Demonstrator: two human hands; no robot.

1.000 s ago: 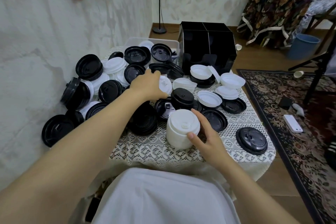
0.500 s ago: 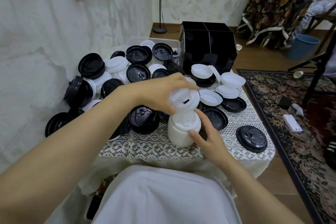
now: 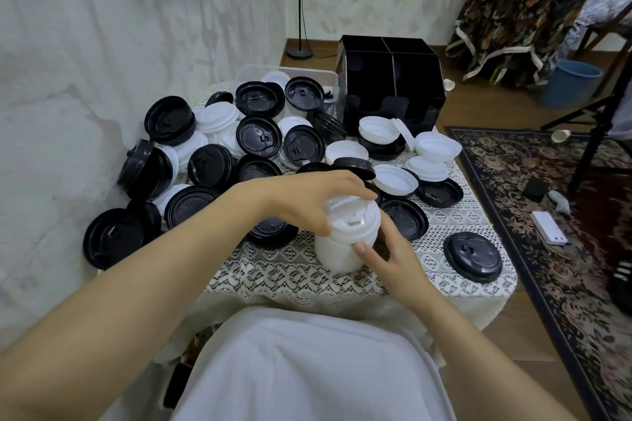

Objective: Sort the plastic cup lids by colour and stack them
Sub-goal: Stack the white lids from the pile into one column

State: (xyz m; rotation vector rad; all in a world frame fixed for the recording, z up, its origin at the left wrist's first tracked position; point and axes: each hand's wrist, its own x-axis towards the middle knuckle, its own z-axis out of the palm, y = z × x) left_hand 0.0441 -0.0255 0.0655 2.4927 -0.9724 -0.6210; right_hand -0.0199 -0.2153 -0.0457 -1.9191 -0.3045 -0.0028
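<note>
while most of the lids lie unsorted, a mixed heap of black and white lids [image 3: 212,154] is seen at the left against the wall, on the lace tablecloth [image 3: 280,270]. a white lid [image 3: 355,219] is pinched at its rim by the curled left hand [image 3: 304,202], apparently so that it can be seated squarely on the white stack [image 3: 333,255] near the table's front edge. the lid is domed and glossy, with a small raised sip tab, and looks level on the stack's top. the stack is gripped from the right by the right hand [image 3: 393,260], thumb and fingers curved round its side, probably against tipping. a lone black lid [image 3: 473,255] lies further right.
</note>
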